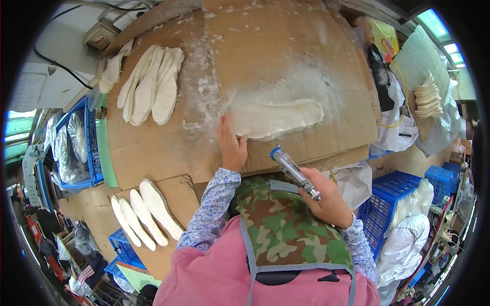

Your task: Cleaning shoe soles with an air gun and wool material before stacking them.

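Note:
My left hand [231, 145] presses flat on the near end of a white shoe insole [278, 118] that lies lengthwise on a cardboard-covered table [286, 56]. White dust and fluff spread around the insole. My right hand [326, 196] grips a metal spray gun [295, 172] with a blue tip, held just near of the insole and pointing up toward it. I wear a floral sleeve and a camouflage apron.
A fan of white insoles [150, 84] lies at the table's far left. Three more insoles [145, 214] rest on a lower cardboard sheet at left. Blue crates [390, 196] with white bags stand right and left. A stack of insoles [429, 97] sits at far right.

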The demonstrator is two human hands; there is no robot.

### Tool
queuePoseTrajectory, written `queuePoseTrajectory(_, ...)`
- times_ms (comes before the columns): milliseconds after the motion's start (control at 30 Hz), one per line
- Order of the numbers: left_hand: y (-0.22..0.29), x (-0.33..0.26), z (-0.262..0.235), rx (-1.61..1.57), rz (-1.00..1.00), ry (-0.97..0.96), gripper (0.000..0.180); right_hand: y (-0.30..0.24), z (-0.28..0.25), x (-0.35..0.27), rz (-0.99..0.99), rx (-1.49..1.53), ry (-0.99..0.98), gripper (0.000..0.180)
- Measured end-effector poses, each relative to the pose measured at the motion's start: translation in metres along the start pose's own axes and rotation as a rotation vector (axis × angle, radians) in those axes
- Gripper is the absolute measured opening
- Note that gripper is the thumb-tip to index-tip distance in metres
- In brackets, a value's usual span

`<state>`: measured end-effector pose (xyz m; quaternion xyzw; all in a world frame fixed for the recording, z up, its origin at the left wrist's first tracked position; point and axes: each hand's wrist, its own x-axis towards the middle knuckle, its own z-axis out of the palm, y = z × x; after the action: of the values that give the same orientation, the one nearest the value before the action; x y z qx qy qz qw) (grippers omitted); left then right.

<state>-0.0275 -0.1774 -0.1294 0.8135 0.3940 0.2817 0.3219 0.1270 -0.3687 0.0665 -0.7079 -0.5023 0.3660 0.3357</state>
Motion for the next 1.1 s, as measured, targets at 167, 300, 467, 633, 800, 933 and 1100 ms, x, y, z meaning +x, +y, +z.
queuePoseTrajectory(167, -0.001, -0.003, 0.001, -0.034, -0.003, 0.036, 0.075, 0.004, 0.000, -0.005, 0.057, 0.049, -0.008, 0.039)
queuePoseTrajectory(300, 0.004, -0.003, -0.005, 0.073, -0.017, 0.015, 0.072, 0.007, -0.022, -0.017, 0.032, 0.003, 0.078, 0.047)
queuePoseTrajectory(467, 0.052, 0.028, -0.004, 0.185, 0.105, -0.006, 0.066, 0.031, -0.042, -0.052, 0.385, 0.166, 0.276, 0.034)
queuePoseTrajectory(633, 0.087, 0.071, 0.049, 0.054, 0.374, -0.188, 0.043, 0.052, -0.043, -0.078, 0.430, 0.293, 0.542, 0.025)
queuePoseTrajectory(800, 0.112, 0.097, 0.100, 0.091, 0.469, -0.260, 0.039, 0.061, -0.044, -0.092, 0.466, 0.288, 0.541, 0.022)
queuePoseTrajectory(933, 0.115, 0.110, 0.115, 0.178, 0.380, -0.278, 0.039, 0.065, -0.047, -0.082, 0.383, 0.157, 0.459, 0.027)
queuePoseTrajectory(1100, 0.106, 0.112, 0.097, 0.069, 0.391, -0.240, 0.038, 0.055, -0.051, -0.051, 0.341, 0.100, 0.356, 0.038)
